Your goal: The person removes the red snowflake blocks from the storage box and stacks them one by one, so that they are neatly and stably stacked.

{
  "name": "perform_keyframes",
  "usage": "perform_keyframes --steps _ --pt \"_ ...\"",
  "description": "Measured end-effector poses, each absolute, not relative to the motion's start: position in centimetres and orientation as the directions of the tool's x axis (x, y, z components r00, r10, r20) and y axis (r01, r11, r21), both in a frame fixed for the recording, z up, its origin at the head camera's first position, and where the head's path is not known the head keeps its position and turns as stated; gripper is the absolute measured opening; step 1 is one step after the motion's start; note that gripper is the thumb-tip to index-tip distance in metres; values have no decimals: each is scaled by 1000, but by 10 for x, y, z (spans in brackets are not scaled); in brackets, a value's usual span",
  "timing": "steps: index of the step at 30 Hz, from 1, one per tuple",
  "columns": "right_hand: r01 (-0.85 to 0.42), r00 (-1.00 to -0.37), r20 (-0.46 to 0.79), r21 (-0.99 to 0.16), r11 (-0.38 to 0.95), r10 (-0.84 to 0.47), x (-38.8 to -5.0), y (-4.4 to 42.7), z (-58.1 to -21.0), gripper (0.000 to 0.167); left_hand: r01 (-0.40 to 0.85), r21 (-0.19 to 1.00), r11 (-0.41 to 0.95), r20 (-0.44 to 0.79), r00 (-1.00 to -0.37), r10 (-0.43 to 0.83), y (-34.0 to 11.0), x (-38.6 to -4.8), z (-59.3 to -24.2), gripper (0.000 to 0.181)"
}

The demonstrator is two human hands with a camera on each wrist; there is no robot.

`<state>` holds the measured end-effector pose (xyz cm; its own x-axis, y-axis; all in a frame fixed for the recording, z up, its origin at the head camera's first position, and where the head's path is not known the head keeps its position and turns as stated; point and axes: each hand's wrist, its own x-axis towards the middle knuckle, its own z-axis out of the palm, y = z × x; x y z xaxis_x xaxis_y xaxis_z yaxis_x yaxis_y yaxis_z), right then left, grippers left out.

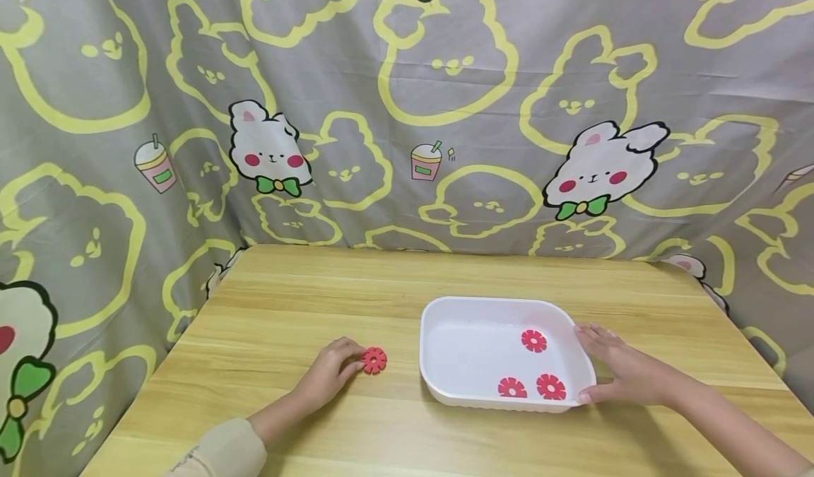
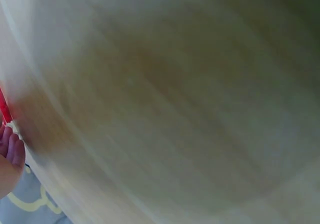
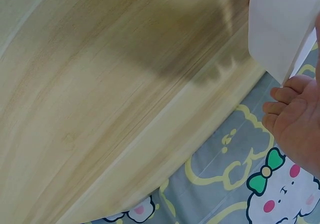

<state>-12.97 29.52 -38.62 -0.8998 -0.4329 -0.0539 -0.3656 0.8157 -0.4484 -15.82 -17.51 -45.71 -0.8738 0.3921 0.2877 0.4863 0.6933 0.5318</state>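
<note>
My left hand (image 1: 327, 371) pinches a red disc (image 1: 374, 360) with notches round its edge and a hole in the middle, just above or on the table, left of a white plastic tub (image 1: 439, 398). At the left edge of the left wrist view, part of that hand (image 2: 12, 154) shows beside a sliver of red. My right hand (image 1: 626, 371) holds the right end of the tub, fingertips at the rim and thumb near the front corner. Inside the tub, towards its right, lie three more red notched discs (image 1: 533, 341). In the right wrist view, the right hand's fingers (image 3: 282, 96) meet the tub's corner.
The tub stands on a light wood-grain table (image 1: 305, 286). A grey curtain (image 1: 356, 60) with yellow outlined animals and white rabbit faces hangs behind the table and along its sides. Most of the left wrist view is blurred.
</note>
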Motion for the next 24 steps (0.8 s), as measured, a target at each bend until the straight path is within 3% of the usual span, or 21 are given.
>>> perform_keyframes --steps 24 --pt "-401 -891 -39 -398 825 -452 -127 295 -387 104 483 570 665 333 -875 350 -167 -162 -433 24"
